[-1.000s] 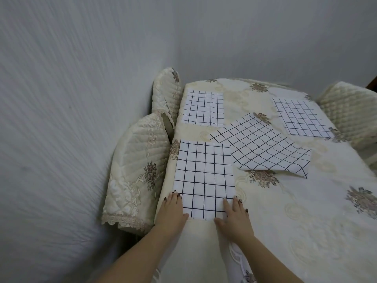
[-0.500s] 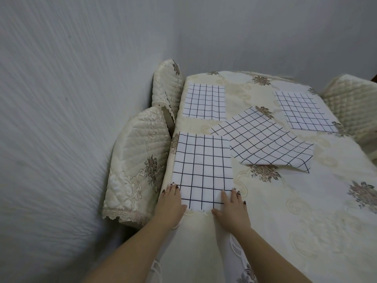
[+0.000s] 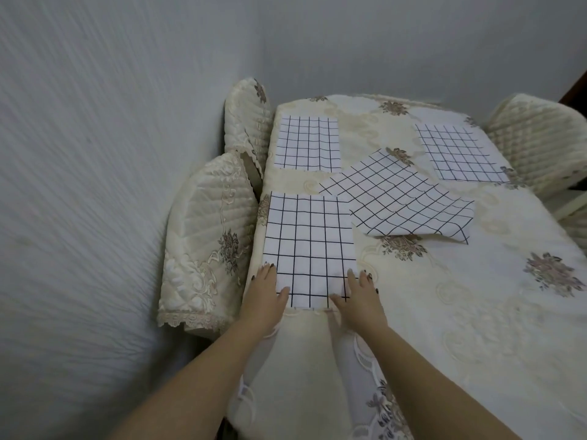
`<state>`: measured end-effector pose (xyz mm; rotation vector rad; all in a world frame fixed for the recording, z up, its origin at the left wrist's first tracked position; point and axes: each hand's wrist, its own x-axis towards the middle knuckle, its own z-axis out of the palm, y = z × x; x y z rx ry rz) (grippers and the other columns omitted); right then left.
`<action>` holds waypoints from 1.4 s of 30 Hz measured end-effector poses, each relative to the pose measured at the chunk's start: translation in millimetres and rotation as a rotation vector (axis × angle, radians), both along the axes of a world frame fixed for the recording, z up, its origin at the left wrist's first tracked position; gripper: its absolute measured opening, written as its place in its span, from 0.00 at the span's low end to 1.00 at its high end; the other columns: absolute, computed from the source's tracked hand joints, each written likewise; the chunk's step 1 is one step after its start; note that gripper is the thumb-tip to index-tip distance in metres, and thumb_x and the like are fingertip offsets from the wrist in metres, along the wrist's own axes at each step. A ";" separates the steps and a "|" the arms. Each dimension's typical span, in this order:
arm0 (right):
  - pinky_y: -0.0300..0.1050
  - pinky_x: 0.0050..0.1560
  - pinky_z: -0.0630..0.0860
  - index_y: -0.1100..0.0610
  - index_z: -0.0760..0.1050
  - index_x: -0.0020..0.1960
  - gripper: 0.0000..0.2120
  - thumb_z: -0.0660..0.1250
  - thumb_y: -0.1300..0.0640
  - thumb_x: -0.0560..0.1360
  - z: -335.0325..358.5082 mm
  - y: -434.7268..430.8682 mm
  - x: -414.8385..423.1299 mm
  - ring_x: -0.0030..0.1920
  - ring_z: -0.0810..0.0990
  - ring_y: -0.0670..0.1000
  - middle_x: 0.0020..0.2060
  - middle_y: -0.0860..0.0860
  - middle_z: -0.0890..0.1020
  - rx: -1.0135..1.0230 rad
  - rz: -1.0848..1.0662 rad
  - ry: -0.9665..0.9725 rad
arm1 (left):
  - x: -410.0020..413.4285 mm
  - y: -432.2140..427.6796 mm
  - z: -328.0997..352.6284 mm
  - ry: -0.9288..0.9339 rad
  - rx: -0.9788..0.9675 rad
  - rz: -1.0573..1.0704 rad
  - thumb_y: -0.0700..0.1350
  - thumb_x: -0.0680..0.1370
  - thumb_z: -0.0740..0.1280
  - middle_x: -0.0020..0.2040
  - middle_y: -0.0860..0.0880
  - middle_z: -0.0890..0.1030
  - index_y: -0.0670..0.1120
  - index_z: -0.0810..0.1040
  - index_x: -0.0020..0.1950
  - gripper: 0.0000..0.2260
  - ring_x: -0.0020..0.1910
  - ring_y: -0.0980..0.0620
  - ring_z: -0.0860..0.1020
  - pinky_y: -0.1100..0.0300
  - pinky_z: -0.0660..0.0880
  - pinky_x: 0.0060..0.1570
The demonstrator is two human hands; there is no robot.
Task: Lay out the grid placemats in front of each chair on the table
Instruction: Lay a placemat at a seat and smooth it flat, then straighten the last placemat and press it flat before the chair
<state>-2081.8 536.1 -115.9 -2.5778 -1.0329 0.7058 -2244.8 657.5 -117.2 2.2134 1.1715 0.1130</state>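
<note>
A white placemat with a black grid (image 3: pixel 309 246) lies flat at the table's near left, in front of the near left chair (image 3: pixel 206 239). My left hand (image 3: pixel 265 290) rests flat on its near left corner and my right hand (image 3: pixel 360 293) on its near right corner, fingers spread. A second placemat (image 3: pixel 307 147) lies farther along the left side before the far left chair (image 3: pixel 249 115). A third placemat (image 3: pixel 459 152) lies at the far right before the right chair (image 3: pixel 536 138). A loose stack of placemats (image 3: pixel 400 201) lies skewed in the middle, its near edge curled up.
A cream embroidered tablecloth (image 3: pixel 460 300) covers the table and hangs over the near edge. The grey wall (image 3: pixel 95 154) runs close behind the left chairs. Part of another chair (image 3: pixel 575 214) shows at the right edge.
Both hands have slid the near placemat slightly farther onto the table while staying on its near corners. The other placemats lie as before.
</note>
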 end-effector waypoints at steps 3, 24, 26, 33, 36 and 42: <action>0.50 0.70 0.63 0.56 0.62 0.75 0.28 0.63 0.49 0.78 14.9 0.0 -4.1 0.72 0.66 0.55 0.72 0.56 0.68 0.263 -0.223 0.231 | 8.0 -9.7 16.9 -0.252 -0.165 0.156 0.47 0.81 0.61 0.71 0.47 0.71 0.43 0.66 0.74 0.22 0.70 0.50 0.68 0.59 0.66 0.65; 0.48 0.50 0.80 0.59 0.77 0.54 0.07 0.64 0.58 0.78 47.5 -179.3 0.6 0.50 0.82 0.53 0.48 0.55 0.82 0.980 -1.243 0.600 | 113.4 -168.5 45.8 -0.459 -0.799 0.044 0.42 0.80 0.62 0.52 0.44 0.80 0.43 0.76 0.56 0.08 0.52 0.48 0.79 0.52 0.76 0.56; 0.47 0.49 0.79 0.58 0.77 0.53 0.07 0.65 0.58 0.78 49.5 -208.5 1.1 0.50 0.82 0.53 0.48 0.56 0.82 1.010 -1.288 0.575 | 121.4 -195.4 48.5 -0.439 -0.819 -0.010 0.41 0.80 0.62 0.52 0.44 0.81 0.42 0.77 0.57 0.08 0.52 0.48 0.79 0.51 0.76 0.55; 0.46 0.46 0.79 0.57 0.78 0.51 0.04 0.66 0.58 0.77 50.6 -303.3 13.0 0.49 0.82 0.52 0.48 0.55 0.82 1.053 -1.366 0.528 | 142.8 -286.6 61.2 -0.431 -0.851 -0.129 0.41 0.80 0.62 0.52 0.44 0.81 0.44 0.76 0.55 0.06 0.52 0.48 0.79 0.51 0.76 0.56; 0.46 0.48 0.79 0.57 0.77 0.50 0.04 0.66 0.58 0.77 52.8 -345.3 21.5 0.48 0.82 0.52 0.47 0.54 0.82 1.064 -1.361 0.529 | 153.0 -329.7 63.8 -0.431 -0.846 -0.133 0.42 0.79 0.63 0.52 0.45 0.81 0.44 0.77 0.55 0.07 0.52 0.48 0.79 0.50 0.77 0.56; 0.49 0.50 0.79 0.57 0.77 0.46 0.03 0.65 0.59 0.77 57.8 -449.2 46.7 0.45 0.81 0.52 0.43 0.54 0.82 1.084 -1.387 0.503 | 181.8 -426.2 63.3 -0.400 -0.852 -0.179 0.43 0.79 0.63 0.52 0.46 0.81 0.45 0.77 0.56 0.07 0.53 0.50 0.80 0.52 0.77 0.54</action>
